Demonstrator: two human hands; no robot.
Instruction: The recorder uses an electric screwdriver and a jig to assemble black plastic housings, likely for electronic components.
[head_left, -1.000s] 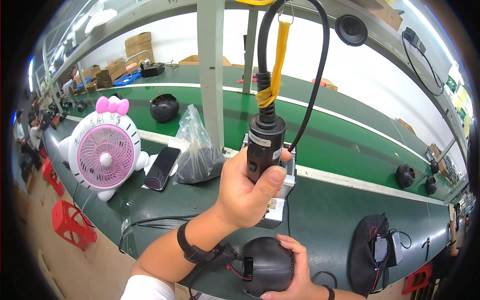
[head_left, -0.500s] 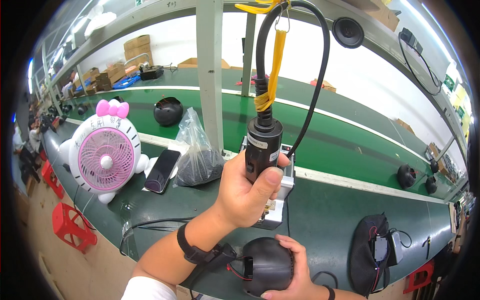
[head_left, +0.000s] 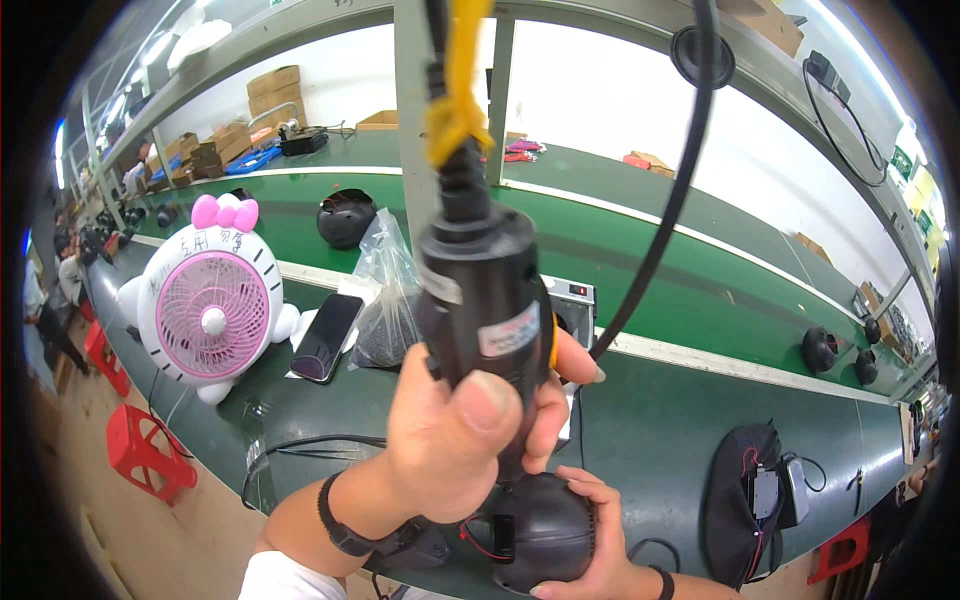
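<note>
My left hand [head_left: 465, 430] is wrapped round the body of a black electric screwdriver [head_left: 480, 290], held upright. Its lower end comes down at the top of a black round housing [head_left: 555, 530]; whether the tip touches is hidden. From the right, my right hand [head_left: 600, 520] grips that housing, fingers over the far side and thumb at the near edge. A rectangular opening shows in the housing's left side, with red wires [head_left: 478, 540] coming out. A yellow band [head_left: 458, 120] is tied about the screwdriver's cable.
A pink and white fan [head_left: 213, 310], a phone [head_left: 328, 338] and a clear bag of dark bits [head_left: 385, 325] lie left on the green bench. Behind the screwdriver stands a metal device [head_left: 575, 300]. A black cloth-covered part with wires [head_left: 740, 500] lies right. Other housings [head_left: 345, 218] sit along the green belt.
My left hand has brought the screwdriver down and a little left, so its lower end is at the housing. My right hand still holds the housing, shifted slightly right.
</note>
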